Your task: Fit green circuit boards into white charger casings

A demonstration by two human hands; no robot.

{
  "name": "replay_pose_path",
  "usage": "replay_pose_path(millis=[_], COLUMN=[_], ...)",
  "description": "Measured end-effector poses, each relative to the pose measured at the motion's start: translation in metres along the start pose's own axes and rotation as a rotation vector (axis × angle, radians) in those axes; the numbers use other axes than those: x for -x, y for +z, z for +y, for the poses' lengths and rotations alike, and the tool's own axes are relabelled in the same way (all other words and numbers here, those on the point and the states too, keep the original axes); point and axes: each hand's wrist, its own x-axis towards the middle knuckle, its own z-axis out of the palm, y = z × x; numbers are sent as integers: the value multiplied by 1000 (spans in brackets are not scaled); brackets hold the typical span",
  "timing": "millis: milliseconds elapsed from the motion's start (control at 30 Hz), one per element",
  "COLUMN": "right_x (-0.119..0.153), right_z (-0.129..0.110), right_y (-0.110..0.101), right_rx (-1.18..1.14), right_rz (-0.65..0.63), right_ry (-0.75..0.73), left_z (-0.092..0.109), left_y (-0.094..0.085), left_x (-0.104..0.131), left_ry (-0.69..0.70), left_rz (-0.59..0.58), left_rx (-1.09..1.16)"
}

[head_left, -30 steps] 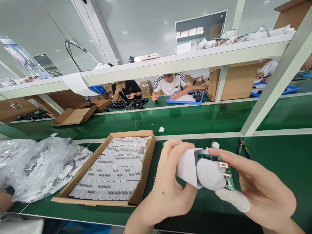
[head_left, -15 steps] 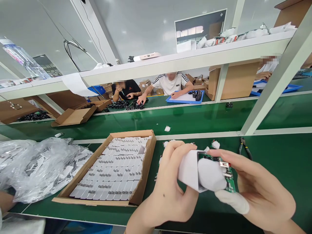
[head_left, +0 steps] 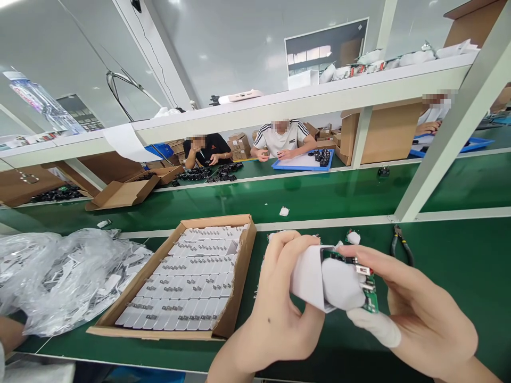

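Observation:
My left hand is closed around a white plastic housing, its open end facing right. My right hand pinches a green circuit board between thumb and fingers; the thumb wears a white finger cot. A big lump of white material sits on the board. The board's left part lies inside the mouth of the housing, while its right end with metal connectors sticks out. Behind my hands, a similar small board with a white lump lies on the green bench, and others are partly hidden by my left hand.
Left of my hands stands a cardboard tray of white housings in rows. Beyond it lies a clear plastic bag of white parts. Pliers rest at right. A shelf crosses above; co-workers sit behind the green belt.
My right hand has moved slightly left, and the board sits a little deeper in the housing. A small white piece on the belt has shifted right. A co-worker opposite has drawn a hand back.

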Motion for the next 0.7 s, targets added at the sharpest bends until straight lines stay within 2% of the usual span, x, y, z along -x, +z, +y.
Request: replay_pose_path(millis=[167, 333, 467, 700], right_x=[-3, -8, -13, -4], right_z=[-1, -5, -9, -3], right_y=[-4, -8, -9, -5], right_rx=[40, 53, 64, 34], right_rz=[-39, -90, -141, -148], right_ry=[-20, -128, -187, -89], left_z=[0, -1, -2, -2], left_y=[0, 1, 2, 3], left_x=[1, 4, 5, 4], left_ry=[7, 95, 119, 140], left_rz=[14, 79, 85, 124], left_rx=[4, -31, -41, -117])
